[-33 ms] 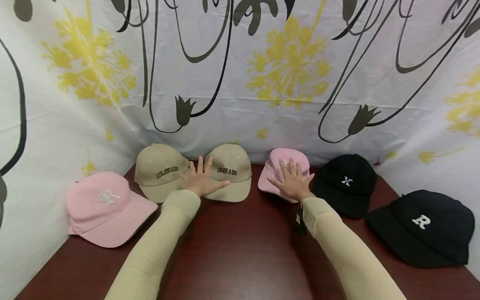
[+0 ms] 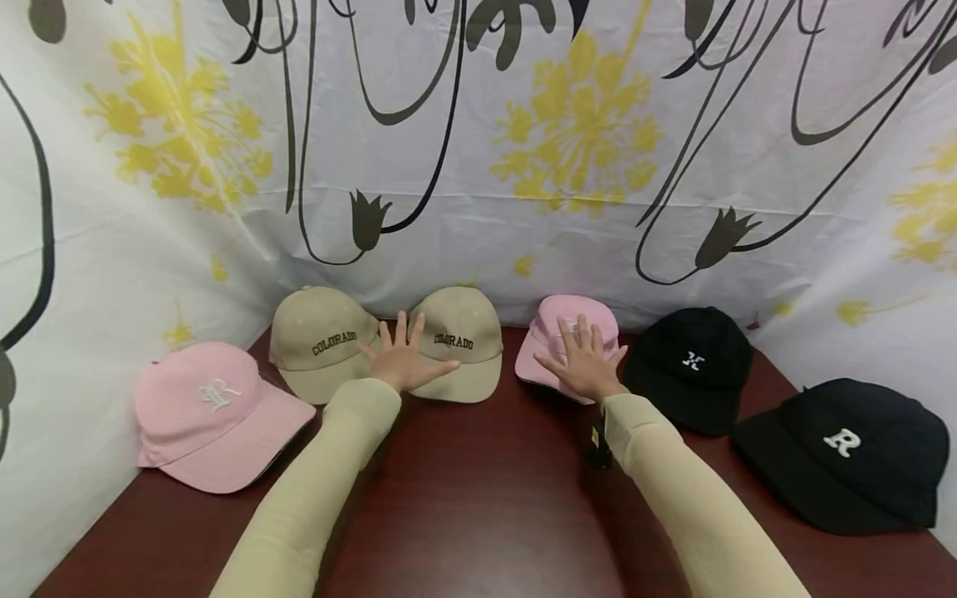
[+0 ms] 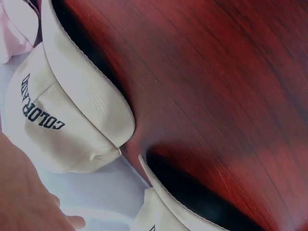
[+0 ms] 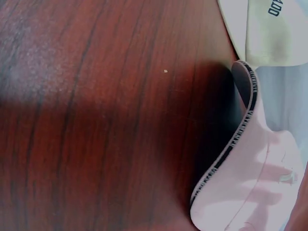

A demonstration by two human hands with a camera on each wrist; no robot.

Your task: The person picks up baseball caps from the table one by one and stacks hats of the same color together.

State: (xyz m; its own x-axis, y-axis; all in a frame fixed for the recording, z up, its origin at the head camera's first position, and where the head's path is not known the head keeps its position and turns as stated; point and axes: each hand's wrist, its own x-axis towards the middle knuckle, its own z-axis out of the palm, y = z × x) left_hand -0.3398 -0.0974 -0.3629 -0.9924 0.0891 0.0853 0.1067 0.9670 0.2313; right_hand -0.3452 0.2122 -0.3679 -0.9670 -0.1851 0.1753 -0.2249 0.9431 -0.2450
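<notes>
Facing patterned cloth (image 2: 478, 149) behind the desk (image 2: 478, 498). From the head, at the back edge, holding left hand (image 2: 399, 361) spread before tan caps (image 2: 467, 328), right hand (image 2: 586, 365) spread before a pink cap (image 2: 547, 336); seeing black caps (image 2: 691, 382) along the right edge. From the left wrist, seeing left hand beside a tan cap. From the right wrist, seeing the pink cap's arched brim.

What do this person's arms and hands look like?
The left sleeve and right sleeve are long, plain and pale yellow, reaching the wrists. The left hand and right hand wear no gloves. A small black object with a yellow mark shows beside the right cuff.
</notes>
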